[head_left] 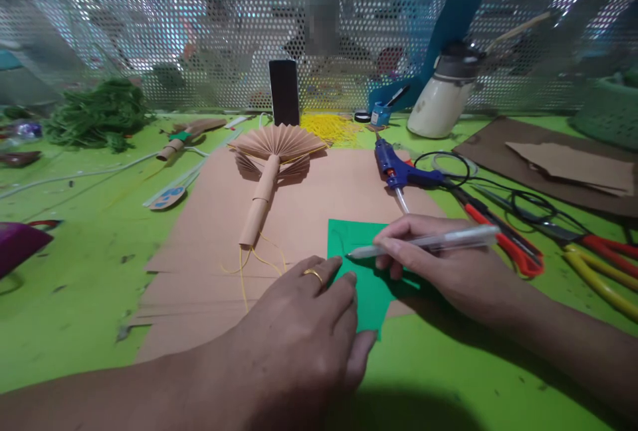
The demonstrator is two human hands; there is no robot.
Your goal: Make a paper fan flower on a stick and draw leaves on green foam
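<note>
A sheet of green paper [369, 285] lies on brown paper sheets [209, 205], with a faint curved line drawn near its upper left. My left hand [309, 325] rests flat on the green paper's left side, its fingers stretched out and a ring on one of them. In my right hand [423, 248] is a clear pen [448, 238], gripped between thumb and fingers. The pen's tip touches or hovers just over the green paper, close to my left fingertips; which one I cannot tell. Beyond my left hand lies a folded paper fan [274, 145] with a rolled handle and yellow strings.
A blue glue gun [399, 169], a red cutter [508, 238] and scissors [593, 252] lie at the right. Behind stand a phone [284, 92], a small blue jar [381, 114] and a white bottle [441, 95]. Green shredded strands [97, 112] are heaped at the left.
</note>
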